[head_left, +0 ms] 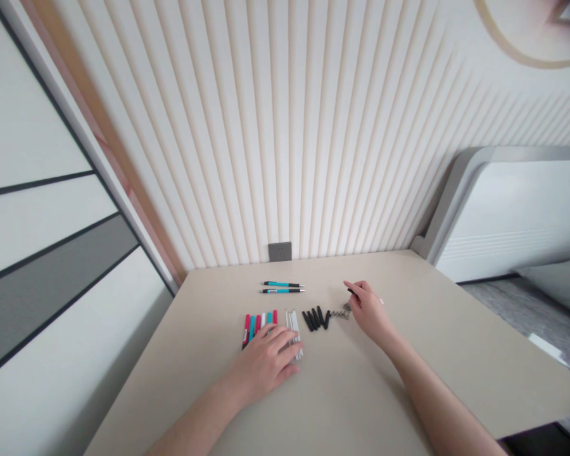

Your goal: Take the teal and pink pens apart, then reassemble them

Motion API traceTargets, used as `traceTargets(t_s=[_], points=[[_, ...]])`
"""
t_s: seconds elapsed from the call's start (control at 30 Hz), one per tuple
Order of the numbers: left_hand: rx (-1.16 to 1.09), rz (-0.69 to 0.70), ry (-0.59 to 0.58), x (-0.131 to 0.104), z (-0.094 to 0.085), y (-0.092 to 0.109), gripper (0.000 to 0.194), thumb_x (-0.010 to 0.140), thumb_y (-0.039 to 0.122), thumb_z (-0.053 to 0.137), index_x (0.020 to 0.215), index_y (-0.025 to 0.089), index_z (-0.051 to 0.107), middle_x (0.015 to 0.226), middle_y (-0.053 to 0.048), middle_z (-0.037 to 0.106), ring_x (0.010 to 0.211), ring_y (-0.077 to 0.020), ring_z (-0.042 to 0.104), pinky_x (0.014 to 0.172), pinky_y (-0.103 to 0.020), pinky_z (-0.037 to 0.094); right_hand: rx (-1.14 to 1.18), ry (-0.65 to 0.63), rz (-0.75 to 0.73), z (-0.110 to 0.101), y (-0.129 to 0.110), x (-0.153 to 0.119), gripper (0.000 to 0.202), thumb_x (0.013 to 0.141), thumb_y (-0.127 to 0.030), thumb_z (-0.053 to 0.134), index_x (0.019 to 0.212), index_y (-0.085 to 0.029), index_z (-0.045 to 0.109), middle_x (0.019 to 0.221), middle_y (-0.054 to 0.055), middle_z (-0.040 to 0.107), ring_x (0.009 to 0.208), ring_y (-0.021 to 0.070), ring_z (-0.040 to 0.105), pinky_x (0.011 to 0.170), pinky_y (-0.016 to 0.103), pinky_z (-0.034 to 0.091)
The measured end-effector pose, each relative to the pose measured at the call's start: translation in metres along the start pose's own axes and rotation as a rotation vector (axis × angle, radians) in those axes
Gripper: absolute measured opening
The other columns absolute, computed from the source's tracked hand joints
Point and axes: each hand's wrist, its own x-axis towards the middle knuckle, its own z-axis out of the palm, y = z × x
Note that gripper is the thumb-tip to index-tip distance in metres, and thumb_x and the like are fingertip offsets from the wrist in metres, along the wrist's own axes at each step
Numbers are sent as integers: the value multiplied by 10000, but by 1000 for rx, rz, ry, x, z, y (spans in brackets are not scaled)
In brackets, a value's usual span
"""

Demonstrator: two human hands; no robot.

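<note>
**Right hand on a black piece, pen parts grouped in a row**

Step, my read: single-part handling at the right end of the row. Right hand is above the springs, with a narrow grip on one black piece; index finger points away from the body. Most of the piece is hidden by the fingers, so can't tell which end is up.

Left hand is palm down over the coloured barrels and white tubes. Its grip is wide, fingers spread; can't tell if the fingertips press on anything.

Next move, judgement: calls for keeping the pinch light and square, and clearing the springs just below the hand. They look tangled and easy to snag or scatter. Barrels look likely to roll if the left hand drags.

Containers: no tray, cup or box among the parts. Everything lies loose on the worktop. Left to right: barrels in red, teal and white; the tubes; a cluster of loose black parts; the springs. Two blue-and-black pens lie whole behind the row, toward the wall. Can't see inside the barrels.
</note>
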Motion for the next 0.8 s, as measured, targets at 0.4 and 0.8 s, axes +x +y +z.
traceTargets(t_s=[0.4,0.8], points=[[-7,-28,18,0,0,-5,298,918,339,570,1190,218,579,1199,-64,608,1125,-246,527,991,-442,395,258,-243,-281,21,-62,-31,199,920,-345,548,991,-237,699,903,39,670,780,157,630,728,264,494],[53,-96,57,-5,-6,-16,256,942,350,521,1151,231,609,1170,-71,611,1125,-251,526,990,-451,393,-129,-267,-472,32,-71,-38,227,966,-314,461,1016,-230,665,886,46,588,787,157,582,753,267,458]])
